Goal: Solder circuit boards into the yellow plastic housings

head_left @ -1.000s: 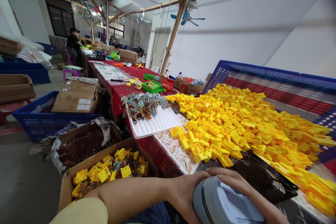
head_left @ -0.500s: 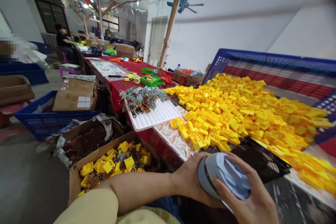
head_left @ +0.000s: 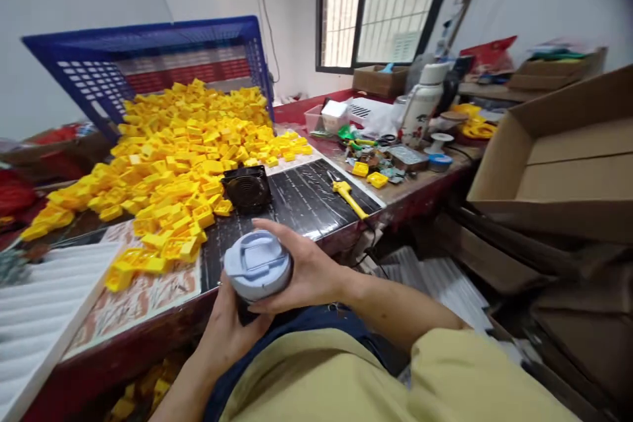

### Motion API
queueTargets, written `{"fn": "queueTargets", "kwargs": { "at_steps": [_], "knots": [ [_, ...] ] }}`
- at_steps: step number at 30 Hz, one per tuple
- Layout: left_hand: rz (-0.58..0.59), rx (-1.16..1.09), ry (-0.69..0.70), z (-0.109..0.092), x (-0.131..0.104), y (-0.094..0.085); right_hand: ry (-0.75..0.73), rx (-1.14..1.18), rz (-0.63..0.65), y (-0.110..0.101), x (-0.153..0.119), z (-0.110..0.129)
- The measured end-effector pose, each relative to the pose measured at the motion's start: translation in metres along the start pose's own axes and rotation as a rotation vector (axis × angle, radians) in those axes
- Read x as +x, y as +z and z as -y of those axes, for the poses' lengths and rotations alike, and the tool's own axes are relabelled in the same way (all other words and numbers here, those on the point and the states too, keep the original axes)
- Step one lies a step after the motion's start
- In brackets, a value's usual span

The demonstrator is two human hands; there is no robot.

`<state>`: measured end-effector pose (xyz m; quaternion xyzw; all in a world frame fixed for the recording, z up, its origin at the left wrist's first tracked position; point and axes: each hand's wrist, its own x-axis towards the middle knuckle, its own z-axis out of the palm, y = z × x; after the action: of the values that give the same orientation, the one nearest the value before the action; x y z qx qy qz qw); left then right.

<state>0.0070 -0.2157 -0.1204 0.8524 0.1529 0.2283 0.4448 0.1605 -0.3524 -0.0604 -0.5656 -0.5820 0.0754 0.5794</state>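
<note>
A light blue lidded cup (head_left: 261, 264) is held close to my body, just in front of the table's near edge. My left hand (head_left: 230, 320) wraps round its lower left side. Fingers of my right hand (head_left: 304, 267) curve about the lid and right side. The lid is on, and its top faces up toward me. Most of the cup's body is hidden behind the hands. Beyond it, on the black table covering, sits a small black fan (head_left: 247, 189). A big heap of yellow plastic casings (head_left: 182, 151) spreads to the left of the fan.
A tipped blue crate (head_left: 148, 36) stands behind the heap. To the right lie a yellow soldering iron (head_left: 349, 199), a white bottle (head_left: 422, 105), a solder spool (head_left: 439, 142) and small parts. An open cardboard box (head_left: 554, 165) is at far right, a white ribbed tray (head_left: 44, 316) at left.
The view has swung right, from the long room to the window side of the table. Both hands still hold the cup, its lid now facing upward.
</note>
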Motion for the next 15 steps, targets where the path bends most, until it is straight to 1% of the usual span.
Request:
{"fn": "queueTargets", "kwargs": {
  "at_steps": [1,3,7,11,14,15],
  "knots": [
    [0.014,0.078,0.054,0.0,0.001,-0.002,0.012,-0.025,-0.025,-0.015,-0.007,0.002],
    [-0.012,0.21,0.11,0.004,0.004,-0.008,0.053,-0.085,-0.087,-0.049,-0.02,0.007],
    [-0.143,0.264,0.029,0.022,0.017,-0.027,0.172,-0.283,-0.283,-0.124,-0.048,0.016],
    [-0.25,0.363,0.02,0.041,0.028,-0.048,0.268,-0.53,-0.536,-0.197,-0.074,0.025],
    [-0.271,0.409,-0.044,0.057,0.036,-0.062,0.346,-0.722,-0.735,-0.255,-0.088,0.028],
    [-0.28,0.42,-0.041,0.064,0.04,-0.065,0.381,-0.781,-0.803,-0.275,-0.089,0.028]
  ]
}}
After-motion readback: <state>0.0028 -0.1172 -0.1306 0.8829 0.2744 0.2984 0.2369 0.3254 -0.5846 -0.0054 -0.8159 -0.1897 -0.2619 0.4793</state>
